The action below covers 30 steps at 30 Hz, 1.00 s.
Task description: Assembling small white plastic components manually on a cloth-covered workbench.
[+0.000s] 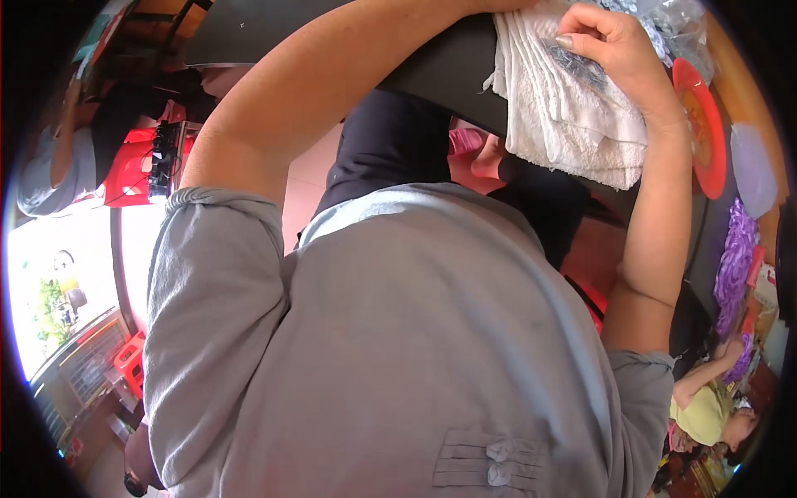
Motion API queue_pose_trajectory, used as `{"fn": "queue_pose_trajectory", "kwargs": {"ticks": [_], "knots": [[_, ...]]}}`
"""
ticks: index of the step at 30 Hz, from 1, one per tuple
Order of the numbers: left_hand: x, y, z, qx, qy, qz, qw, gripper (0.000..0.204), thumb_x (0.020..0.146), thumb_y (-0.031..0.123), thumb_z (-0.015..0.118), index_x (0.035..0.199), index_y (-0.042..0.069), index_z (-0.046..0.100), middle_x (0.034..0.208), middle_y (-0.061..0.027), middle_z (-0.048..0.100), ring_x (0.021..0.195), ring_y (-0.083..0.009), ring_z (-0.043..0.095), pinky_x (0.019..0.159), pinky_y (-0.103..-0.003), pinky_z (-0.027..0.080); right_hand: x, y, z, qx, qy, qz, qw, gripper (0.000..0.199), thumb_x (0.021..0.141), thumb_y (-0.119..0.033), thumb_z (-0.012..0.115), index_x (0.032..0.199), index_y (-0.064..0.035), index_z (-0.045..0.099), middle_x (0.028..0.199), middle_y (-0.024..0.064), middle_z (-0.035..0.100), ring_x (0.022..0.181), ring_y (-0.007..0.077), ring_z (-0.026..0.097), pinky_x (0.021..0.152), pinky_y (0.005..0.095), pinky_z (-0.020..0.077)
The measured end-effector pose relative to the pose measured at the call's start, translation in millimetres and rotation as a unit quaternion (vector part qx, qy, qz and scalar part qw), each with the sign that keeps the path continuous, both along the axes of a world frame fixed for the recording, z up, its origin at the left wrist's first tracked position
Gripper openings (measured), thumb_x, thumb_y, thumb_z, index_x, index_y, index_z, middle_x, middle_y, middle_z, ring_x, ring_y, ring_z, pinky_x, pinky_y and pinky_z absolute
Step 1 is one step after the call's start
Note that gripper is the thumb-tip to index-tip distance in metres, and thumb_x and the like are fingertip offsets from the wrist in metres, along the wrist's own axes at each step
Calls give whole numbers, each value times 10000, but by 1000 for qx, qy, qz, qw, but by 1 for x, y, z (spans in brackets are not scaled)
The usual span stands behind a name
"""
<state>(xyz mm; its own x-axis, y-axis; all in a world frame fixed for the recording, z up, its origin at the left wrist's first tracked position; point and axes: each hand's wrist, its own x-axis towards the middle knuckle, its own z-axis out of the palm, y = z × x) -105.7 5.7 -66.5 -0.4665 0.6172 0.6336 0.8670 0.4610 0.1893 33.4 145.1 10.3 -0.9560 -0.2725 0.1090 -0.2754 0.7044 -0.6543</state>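
A folded white towel (pixel 573 133) lies at the near edge of a dark table (pixel 452 79), its lower part hanging over the edge. On the towel sits a small heap of dark, shiny, see-through bits (pixel 581 68), too fine to make out. Above that heap, my right hand (pixel 614 46) is closed, thumb and fingers drawn together in a pinch. Whatever is between those fingertips is hidden. My left hand (pixel 503 3) reaches to the towel's far left corner. The upper picture edge cuts it off, so its fingers do not show.
Clear plastic bags (pixel 685 37) lie beyond my right hand. Along the right are a round red dish (pixel 700 129), a pale translucent oval piece (pixel 752 170) and bundled purple strands (pixel 734 257). Another person in a yellow-green top (pixel 701 413) works there. A red stool (pixel 130 363) stands at left.
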Motion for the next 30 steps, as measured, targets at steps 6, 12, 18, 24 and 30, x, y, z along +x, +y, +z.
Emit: {"fn": "queue_pose_trajectory", "kwargs": {"ticks": [6, 12, 18, 24, 30], "knots": [[5, 1, 2, -21, 12, 16, 1000, 189, 817, 242, 570, 775, 92, 679, 757, -157, 672, 724, -342, 658, 657, -439, 518, 0, 2, 0, -1, 0, 2, 1000, 76, 747, -34, 654, 767, 39, 652, 648, 49, 639, 626, 84, 578, 580, 250, 449], [4, -2, 2, -16, 20, 12, 1000, 195, 822, 246, 572, 798, 87, 682, 763, -148, 675, 732, -338, 658, 659, -430, 520, -9, 13, -7, 29, -10, 38, 999, 97, 800, -65, 633, 790, 21, 590, 673, 4, 557, 652, 67, 502, 606, 236, 404], [7, -2, 4, -43, 19, 26, 999, 195, 827, 249, 572, 801, 90, 682, 779, -150, 677, 744, -331, 659, 675, -428, 520, -9, 15, -9, 79, -8, 55, 995, 115, 858, -95, 615, 830, 1, 559, 724, -45, 510, 694, 40, 441, 641, 216, 372], [5, -3, 1, -31, 9, 16, 999, 198, 831, 257, 570, 807, 94, 679, 785, -148, 682, 738, -329, 661, 675, -422, 521, 2, -6, 3, 33, 28, -1, 999, 91, 754, -41, 659, 751, 45, 631, 625, 62, 620, 609, 90, 565, 570, 263, 440], [-1, 2, -1, -40, 19, 24, 999, 197, 824, 253, 571, 793, 92, 680, 788, -155, 679, 746, -339, 657, 681, -423, 519, 0, -1, -1, 20, 37, 2, 999, 98, 753, -48, 662, 751, 44, 630, 624, 62, 613, 606, 89, 552, 571, 263, 436]]}}
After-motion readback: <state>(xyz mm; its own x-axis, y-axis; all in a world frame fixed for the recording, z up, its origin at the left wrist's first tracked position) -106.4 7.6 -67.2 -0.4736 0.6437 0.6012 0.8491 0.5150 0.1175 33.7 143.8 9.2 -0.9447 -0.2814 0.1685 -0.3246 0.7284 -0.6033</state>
